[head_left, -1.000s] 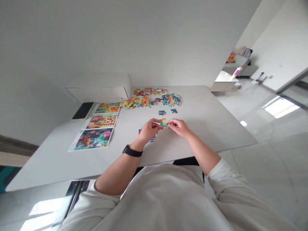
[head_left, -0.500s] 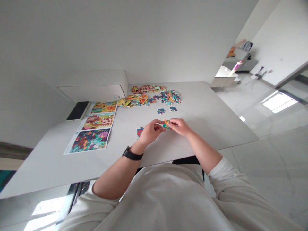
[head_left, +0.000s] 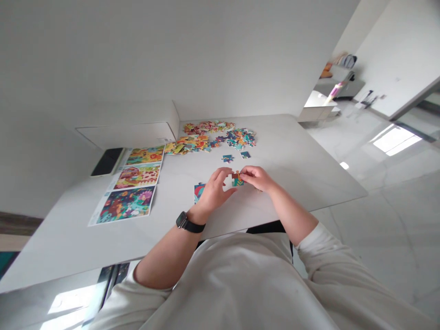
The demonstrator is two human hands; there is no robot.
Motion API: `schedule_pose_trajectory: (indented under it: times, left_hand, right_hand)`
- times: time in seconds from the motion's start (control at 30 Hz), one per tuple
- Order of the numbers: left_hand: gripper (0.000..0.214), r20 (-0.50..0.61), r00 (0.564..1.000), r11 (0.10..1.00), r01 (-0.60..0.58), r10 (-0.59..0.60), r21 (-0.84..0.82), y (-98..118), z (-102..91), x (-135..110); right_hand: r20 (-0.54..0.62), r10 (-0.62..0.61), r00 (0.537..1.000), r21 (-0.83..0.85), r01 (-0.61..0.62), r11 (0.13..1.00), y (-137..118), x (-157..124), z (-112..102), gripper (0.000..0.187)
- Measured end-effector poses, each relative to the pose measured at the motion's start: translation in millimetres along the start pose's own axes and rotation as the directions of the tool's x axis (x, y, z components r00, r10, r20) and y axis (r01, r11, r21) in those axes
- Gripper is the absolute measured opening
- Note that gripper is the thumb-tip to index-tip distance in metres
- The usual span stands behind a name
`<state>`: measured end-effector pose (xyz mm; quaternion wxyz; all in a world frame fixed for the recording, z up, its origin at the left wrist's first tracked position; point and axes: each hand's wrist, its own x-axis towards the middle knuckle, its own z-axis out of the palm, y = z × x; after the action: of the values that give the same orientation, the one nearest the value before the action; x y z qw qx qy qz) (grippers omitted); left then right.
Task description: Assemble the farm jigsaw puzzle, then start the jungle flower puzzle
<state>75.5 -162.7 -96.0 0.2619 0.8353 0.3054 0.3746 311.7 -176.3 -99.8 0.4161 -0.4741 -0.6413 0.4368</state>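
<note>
A jigsaw puzzle piece [head_left: 237, 179] in green, yellow and dark red is pinched at its right side by my right hand [head_left: 257, 177]. My left hand [head_left: 216, 189] is just left of that piece, thumb and fingers apart, with nothing between them. Partly hidden behind the left hand lies another puzzle piece [head_left: 198, 191], blue and red. Farther back, two loose blue pieces, one [head_left: 227, 158] left of the other [head_left: 245, 155], rest on the table. Something small and brownish shows under my right hand, too hidden to name.
Piles of puzzle pieces [head_left: 196, 143] spread along the back of the white table [head_left: 295, 156]. Three printed picture sheets [head_left: 127, 205] lie at the left beside a dark phone [head_left: 107, 162]. A white box [head_left: 127, 134] stands behind them against the wall.
My left hand has let go of the green and yellow piece and its fingers have spread. The right hand still holds the piece, which now shows more of its dark red part.
</note>
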Motion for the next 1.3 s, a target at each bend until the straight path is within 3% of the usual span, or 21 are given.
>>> schedule_pose_trajectory:
  times: [0.13, 0.33, 0.47, 0.57, 0.63, 0.73, 0.87, 1.3]
  left_hand:
    - [0.053, 0.015, 0.995, 0.993, -0.101, 0.100, 0.067, 1, -0.8, 0]
    - [0.026, 0.063, 0.987, 0.982, -0.156, 0.151, 0.103, -1, 0.3, 1]
    - [0.026, 0.125, 0.984, 0.985, -0.143, 0.130, 0.099, -2, 5.5, 0]
    - [0.027, 0.215, 0.969, 0.983, -0.149, 0.123, 0.109, 1, 15.6, 0]
    - [0.027, 0.261, 0.959, 0.978, -0.154, 0.112, 0.144, 5, 24.8, 1]
    - [0.030, 0.306, 0.950, 0.957, -0.143, 0.061, 0.251, 12, 38.3, 4]
    - [0.033, 0.339, 0.941, 0.918, -0.144, 0.012, 0.368, 20, 48.9, 7]
    - [0.032, 0.334, 0.943, 0.903, -0.127, -0.019, 0.411, 19, 53.3, 8]
  right_hand:
    - [0.022, 0.059, 0.998, 0.007, -0.059, 0.998, -1, 0, 0, 0.039]
    - [0.078, 0.020, 0.997, -0.027, -0.018, 0.999, 2, 2, -3, 0.042]
    - [-0.118, -0.019, 0.993, -0.126, 0.004, 0.992, 4, 3, -17, 0.045]
    - [-0.289, 0.014, 0.957, -0.257, -0.091, 0.962, 7, 2, -31, 0.038]
    - [-0.332, 0.049, 0.942, -0.380, -0.181, 0.907, 10, 2, -39, 0.029]
    - [-0.323, 0.073, 0.944, -0.525, -0.243, 0.815, 12, 0, -42, 0.020]
    - [-0.289, 0.075, 0.954, -0.601, -0.242, 0.762, 12, -2, -40, 0.019]
    - [-0.207, 0.126, 0.970, -0.710, -0.238, 0.663, 13, -6, -39, 0.019]
